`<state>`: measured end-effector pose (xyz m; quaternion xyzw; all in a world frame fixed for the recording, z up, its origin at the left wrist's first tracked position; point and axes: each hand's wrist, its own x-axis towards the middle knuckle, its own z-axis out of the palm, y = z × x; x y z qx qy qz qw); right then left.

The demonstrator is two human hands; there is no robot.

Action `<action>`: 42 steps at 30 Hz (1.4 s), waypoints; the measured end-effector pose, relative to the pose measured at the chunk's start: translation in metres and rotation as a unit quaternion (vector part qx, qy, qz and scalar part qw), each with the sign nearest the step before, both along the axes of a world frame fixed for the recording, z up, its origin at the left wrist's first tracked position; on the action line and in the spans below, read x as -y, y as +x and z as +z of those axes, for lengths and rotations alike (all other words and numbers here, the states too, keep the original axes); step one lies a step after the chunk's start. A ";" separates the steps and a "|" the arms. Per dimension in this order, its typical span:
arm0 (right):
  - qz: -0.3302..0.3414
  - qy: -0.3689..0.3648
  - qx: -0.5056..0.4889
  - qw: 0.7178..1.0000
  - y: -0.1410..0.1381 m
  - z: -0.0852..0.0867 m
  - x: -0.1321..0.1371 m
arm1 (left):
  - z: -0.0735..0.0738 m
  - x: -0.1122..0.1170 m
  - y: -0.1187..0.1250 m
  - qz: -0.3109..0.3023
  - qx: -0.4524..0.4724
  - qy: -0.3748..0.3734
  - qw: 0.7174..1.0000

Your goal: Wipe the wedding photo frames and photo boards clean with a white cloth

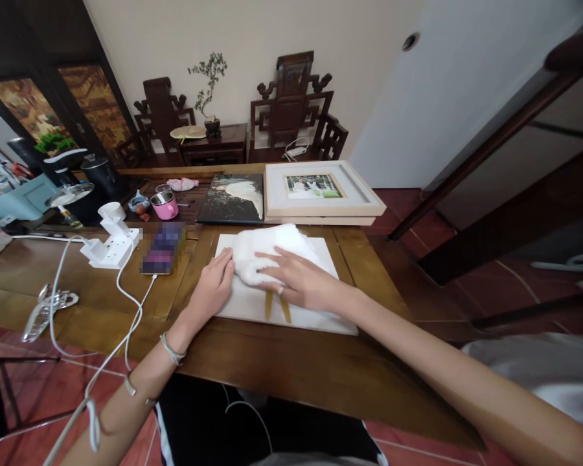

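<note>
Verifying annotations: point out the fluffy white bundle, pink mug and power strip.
Fluffy white bundle (263, 241), head view, upper surface.
Pink mug (163, 210), head view, front of its body.
Power strip (118, 248), head view, top face.

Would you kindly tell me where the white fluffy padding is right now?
In the head view, the white fluffy padding lies at centre on the white board, with the right hand on top and the left hand at its left edge.
</note>
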<state>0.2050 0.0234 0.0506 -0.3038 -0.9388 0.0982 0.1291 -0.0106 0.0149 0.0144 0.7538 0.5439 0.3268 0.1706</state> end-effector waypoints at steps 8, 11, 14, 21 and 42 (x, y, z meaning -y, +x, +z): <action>-0.086 0.038 -0.008 0.996 -0.002 0.000 -0.031 | -0.002 0.000 0.000 -0.014 -0.024 -0.003 1.000; -0.128 0.034 -0.017 0.991 0.018 -0.002 -0.028 | -0.003 0.000 0.000 -0.012 -0.027 -0.001 1.000; -0.167 0.043 -0.010 0.985 0.043 -0.012 -0.017 | -0.004 0.000 0.001 -0.012 -0.029 0.003 1.000; -0.099 0.060 -0.017 0.993 0.068 -0.020 0.065 | -0.006 0.000 0.001 -0.012 -0.043 0.011 0.999; -0.135 0.093 -0.015 0.986 0.063 -0.031 0.007 | -0.005 0.000 0.001 -0.015 -0.048 0.005 0.999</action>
